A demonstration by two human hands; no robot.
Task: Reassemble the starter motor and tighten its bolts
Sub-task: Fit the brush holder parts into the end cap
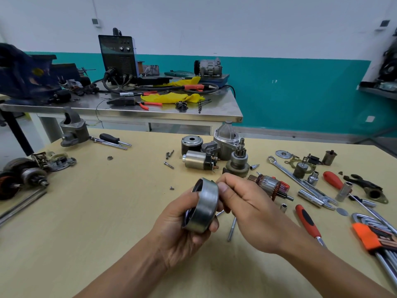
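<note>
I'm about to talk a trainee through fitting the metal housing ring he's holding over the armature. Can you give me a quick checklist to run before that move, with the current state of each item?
1. Housing ring firmly held: ok, left hand wraps it from below.
2. Right hand free to fetch parts: not ok, its fingers pinch the ring's top edge.
3. Armature within reach: ok, it lies on the table just right of the hands.
4. Ring interior clean: cannot tell, inside faces away.
5. Long bolts nearby: ok, one long bolt lies under the right hand.
</note>
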